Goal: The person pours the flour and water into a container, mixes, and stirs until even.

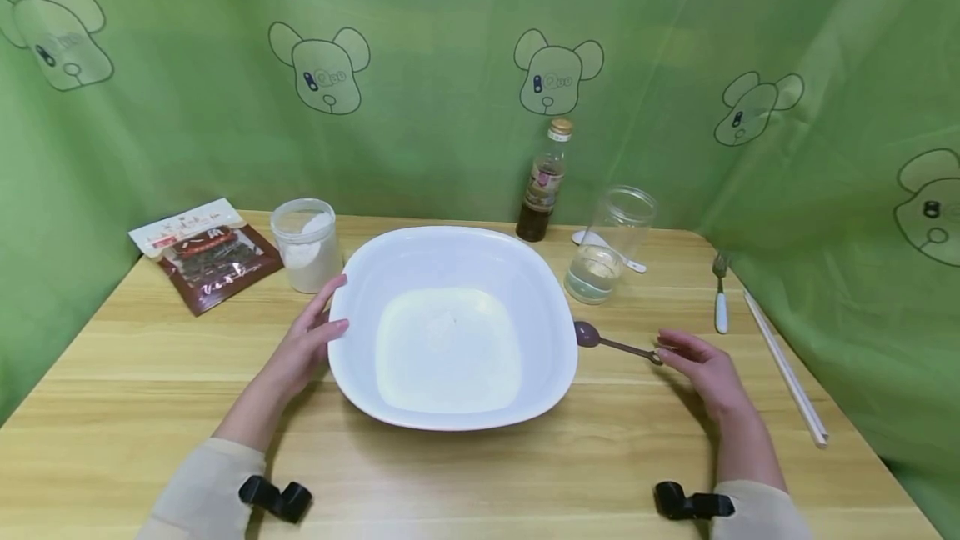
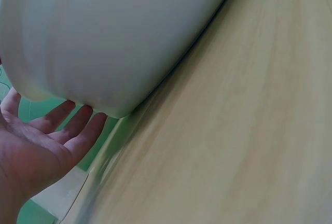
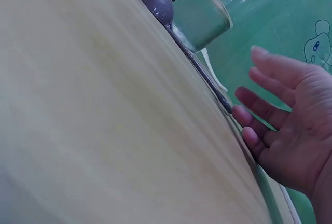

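Observation:
A large white basin (image 1: 453, 415) stands on the wooden table in the middle of the head view. My left hand (image 1: 303, 344) rests at its left side, thumb and a finger at the rim. In the left wrist view, the fingers (image 2: 78, 125) are spread against the outer wall, fairly straight. To the basin's right lies a purple-brown measuring spoon (image 1: 587, 334), flat on the table with its handle pointing right. Beside the handle's end is my right hand (image 1: 708, 369), its fingers loosely bent and not wrapped round it. Whether a fingertip touches the handle, I cannot tell.
Behind the basin stand a jar of white powder (image 1: 307, 261), a dark sauce bottle (image 1: 542, 186) and a glass of clear liquid (image 1: 596, 273), with a white spoon (image 1: 636, 266) behind. A brown packet (image 1: 213, 257) lies left; a fork (image 1: 721, 294) and chopsticks (image 1: 787, 373) lie right.

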The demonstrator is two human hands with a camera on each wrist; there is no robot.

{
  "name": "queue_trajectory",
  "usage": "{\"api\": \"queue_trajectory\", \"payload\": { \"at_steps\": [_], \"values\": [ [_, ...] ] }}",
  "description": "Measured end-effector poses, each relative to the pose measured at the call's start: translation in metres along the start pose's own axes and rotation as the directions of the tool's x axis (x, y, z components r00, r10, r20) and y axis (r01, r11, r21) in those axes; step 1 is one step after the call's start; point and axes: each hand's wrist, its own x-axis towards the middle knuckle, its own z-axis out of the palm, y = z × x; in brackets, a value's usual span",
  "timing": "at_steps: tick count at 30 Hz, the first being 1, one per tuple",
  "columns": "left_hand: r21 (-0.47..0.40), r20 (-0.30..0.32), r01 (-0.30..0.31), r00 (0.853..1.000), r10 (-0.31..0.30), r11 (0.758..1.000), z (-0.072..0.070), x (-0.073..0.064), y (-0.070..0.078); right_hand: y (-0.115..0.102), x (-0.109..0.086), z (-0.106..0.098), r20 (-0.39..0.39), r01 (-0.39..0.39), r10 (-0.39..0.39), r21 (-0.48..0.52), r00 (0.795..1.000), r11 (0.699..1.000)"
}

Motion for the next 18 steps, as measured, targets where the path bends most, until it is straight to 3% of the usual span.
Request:
{"api": "queue_trajectory", "payload": {
  "at_steps": [6, 12, 14, 18],
  "values": [
    [0.012, -0.003, 0.000, 1.000, 0.000, 1.000, 0.000, 0.000, 0.001, 0.004, 0.000, 0.009, -0.008, 0.058, -0.061, -0.202, 0.998, 0.978],
    [0.008, -0.005, -0.003, 1.000, 0.003, 1.000, 0.000, -0.001, 0.000, 0.004, 0.004, 0.011, -0.019, 0.066, -0.082, -0.425, 0.996, 0.903],
    [0.006, -0.006, -0.003, 1.000, 0.003, 1.000, 0.001, -0.001, 0.000, 0.004, 0.005, 0.012, -0.019, 0.070, -0.089, -0.457, 0.996, 0.886],
    [0.007, -0.005, -0.005, 1.000, 0.005, 1.000, 0.001, -0.001, 0.000, 0.002, 0.005, 0.013, -0.018, 0.073, -0.092, -0.467, 0.996, 0.881]
  ]
}}
